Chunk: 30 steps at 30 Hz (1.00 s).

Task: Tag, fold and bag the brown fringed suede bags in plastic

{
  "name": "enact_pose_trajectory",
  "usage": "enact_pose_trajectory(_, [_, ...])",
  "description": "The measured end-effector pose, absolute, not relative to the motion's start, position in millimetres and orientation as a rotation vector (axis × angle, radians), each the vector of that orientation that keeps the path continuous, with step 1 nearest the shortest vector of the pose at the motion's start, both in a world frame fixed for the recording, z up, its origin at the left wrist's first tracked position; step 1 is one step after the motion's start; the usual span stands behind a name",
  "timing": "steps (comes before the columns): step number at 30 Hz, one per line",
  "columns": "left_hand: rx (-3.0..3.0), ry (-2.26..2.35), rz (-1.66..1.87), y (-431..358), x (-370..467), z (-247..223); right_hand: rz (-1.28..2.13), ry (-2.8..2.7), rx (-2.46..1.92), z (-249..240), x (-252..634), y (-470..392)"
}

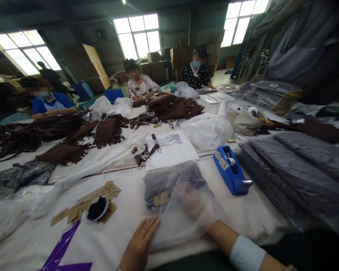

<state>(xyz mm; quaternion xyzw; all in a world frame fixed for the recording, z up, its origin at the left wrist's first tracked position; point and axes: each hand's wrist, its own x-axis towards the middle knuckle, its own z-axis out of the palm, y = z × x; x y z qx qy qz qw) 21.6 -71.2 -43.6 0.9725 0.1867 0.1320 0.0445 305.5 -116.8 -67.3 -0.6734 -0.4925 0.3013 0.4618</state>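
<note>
In front of me on the table lies a frosted plastic bag (169, 229) with a dark grey, flat folded item (175, 177) inside it. A tan paper tag (161, 198) rests on that item. My right hand (193, 203) reaches into the bag over the item; the cloudy plastic blurs its fingers. My left hand (139, 241) lies flat at the bag's left edge, fingers stretched out and holding nothing. Just beyond the bag are a white sheet (169, 150) and dark straps with metal clasps (147, 154).
A blue tape dispenser (231, 171) stands right of the bag, beside stacked grey bagged goods (293, 169). To the left are tan tags (81, 203), a small white bowl (97, 209) of black pieces and purple plastic (62, 244). Brown fringed pieces (172, 107) lie farther back, near several co-workers.
</note>
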Motion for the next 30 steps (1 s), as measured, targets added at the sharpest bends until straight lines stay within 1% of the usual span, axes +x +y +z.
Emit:
enact_pose_trajectory(4, [3.014,0.537,0.345,-70,12,-57,0.638,-1.513,-1.731,-72,313,-100])
enact_pose_trajectory(7, [3.060,0.547,0.226,-72,11,-58,0.542,-1.721,-1.772,-78,313,-118])
enact_pose_trajectory(9, [3.106,0.523,0.137,-72,11,-59,0.402,-1.877,-1.816,-81,312,-135])
enact_pose_trajectory(12, [3.090,0.492,0.031,-72,13,-63,0.159,-1.964,-1.942,-79,309,-146])
enact_pose_trajectory(14, [3.033,0.480,-0.005,-72,15,-65,0.117,-1.948,-2.011,-75,305,-146])
enact_pose_trajectory(18, [2.937,0.462,-0.007,-72,13,-67,0.179,-1.942,-2.063,-75,299,-179])
enact_pose_trajectory(22, [2.808,0.478,-0.087,-72,10,-67,0.393,-2.033,-1.995,-79,312,-258])
enact_pose_trajectory(24, [2.725,0.479,-0.173,-70,11,-66,0.515,-2.065,-1.900,-65,322,-285])
enact_pose_trajectory(27, [2.619,0.444,-0.282,-64,14,-60,0.626,-1.955,-1.722,-24,330,-281])
enact_pose_trajectory(30, [2.555,0.404,-0.312,-57,16,-50,0.610,-1.847,-1.581,8,333,-239])
